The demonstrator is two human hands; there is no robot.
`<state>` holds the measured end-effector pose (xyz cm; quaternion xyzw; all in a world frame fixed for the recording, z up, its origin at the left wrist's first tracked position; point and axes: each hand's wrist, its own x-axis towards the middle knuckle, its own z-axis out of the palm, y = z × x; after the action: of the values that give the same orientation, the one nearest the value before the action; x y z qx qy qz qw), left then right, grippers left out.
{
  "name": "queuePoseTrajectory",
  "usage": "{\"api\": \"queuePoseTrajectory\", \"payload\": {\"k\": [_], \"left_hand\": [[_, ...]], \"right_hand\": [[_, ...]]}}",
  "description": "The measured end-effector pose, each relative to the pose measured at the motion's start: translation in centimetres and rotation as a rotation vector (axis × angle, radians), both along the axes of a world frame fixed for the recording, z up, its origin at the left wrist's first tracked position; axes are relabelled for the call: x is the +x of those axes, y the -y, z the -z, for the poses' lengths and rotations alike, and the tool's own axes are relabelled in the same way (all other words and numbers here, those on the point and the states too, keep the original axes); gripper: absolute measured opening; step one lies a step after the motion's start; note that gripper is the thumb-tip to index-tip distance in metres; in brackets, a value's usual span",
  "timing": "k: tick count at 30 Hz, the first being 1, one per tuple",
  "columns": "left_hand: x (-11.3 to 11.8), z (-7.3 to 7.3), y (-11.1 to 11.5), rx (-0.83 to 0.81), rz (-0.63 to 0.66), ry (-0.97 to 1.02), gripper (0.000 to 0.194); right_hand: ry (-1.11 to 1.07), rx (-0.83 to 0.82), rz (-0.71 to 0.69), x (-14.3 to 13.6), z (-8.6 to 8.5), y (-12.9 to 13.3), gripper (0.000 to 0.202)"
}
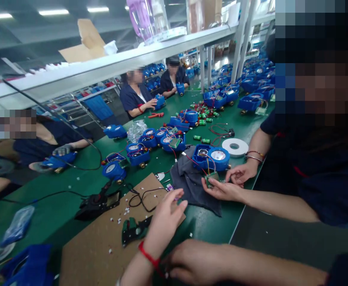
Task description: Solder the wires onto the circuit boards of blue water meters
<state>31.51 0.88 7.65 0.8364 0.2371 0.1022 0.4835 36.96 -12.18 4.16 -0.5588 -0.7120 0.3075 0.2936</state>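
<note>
Head view: the left hand [168, 213] hangs over the edge of the cardboard [87, 250], fingers loosely parted with nothing seen in its grasp; the green-and-black tool [129, 235] lies on the cardboard just beside it. The right hand [196, 260] is lower, near the left wrist, fingers curled; whether it grips anything, I cannot tell. Beyond, a co-worker's hand [226, 191] holds a circuit board [212, 177] wired to a blue meter [203, 162] by the grey cloth [188, 184] on the desk [214, 226].

head camera | facing forward and down | near left hand [168, 212] | along green bench [54, 214] | distance perhaps blurred
</note>
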Motion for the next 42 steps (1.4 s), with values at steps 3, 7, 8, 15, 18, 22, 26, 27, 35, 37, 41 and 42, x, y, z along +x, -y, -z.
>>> {"api": "queuePoseTrajectory", "payload": {"k": [3,7,8,15,18,22,26,27,35,37,41,42], "left_hand": [[5.6,1.9,0.9,-0.149,0.039,0.037,0.037],[10.7,4.6,2.3,-0.131,0.021,0.101,0.034],[11.5,5.1,2.6,-0.187,0.007,0.104,0.03],[11.9,6.5,3.0,-0.485,-0.067,0.146,0.026],[11.1,6.2,2.6,-0.808,-0.075,0.212,0.03],[10.6,5.4,2.1,-1.019,-0.075,0.22,0.03],[10.4,4.8,1.8,-1.13,-0.087,0.186,0.021],[10.3,4.7,1.8,-1.149,-0.089,0.179,0.02],[10.4,4.6,2.0,-1.204,-0.057,0.154,0.021],[10.4,4.8,2.0,-1.213,-0.046,0.153,0.021],[10.5,5.3,2.2,-1.243,-0.031,0.153,0.022],[10.5,5.4,2.2,-1.246,-0.029,0.154,0.022]], "right_hand": [[-0.222,-0.108,0.221,0.2,0.9,2.4,0.029],[-0.309,-0.169,0.505,3.2,1.8,5.9,0.031],[-0.302,-0.175,0.538,3.8,2.1,6.4,0.031],[-0.284,-0.071,0.6,5.6,5.2,6.8,0.032],[-0.304,-0.015,0.631,5.8,6.3,6.2,0.029],[-0.283,0.038,0.685,5.7,7.1,5.8,0.028],[-0.236,0.065,0.684,5.5,7.5,5.9,0.027],[-0.224,0.068,0.69,5.5,7.6,5.9,0.027],[-0.167,0.085,0.718,5.4,7.5,5.7,0.024],[-0.158,0.091,0.725,5.4,7.5,5.8,0.025],[-0.135,0.099,0.732,5.3,7.7,5.8,0.027],[-0.13,0.101,0.733,5.3,7.7,5.8,0.027]]}}
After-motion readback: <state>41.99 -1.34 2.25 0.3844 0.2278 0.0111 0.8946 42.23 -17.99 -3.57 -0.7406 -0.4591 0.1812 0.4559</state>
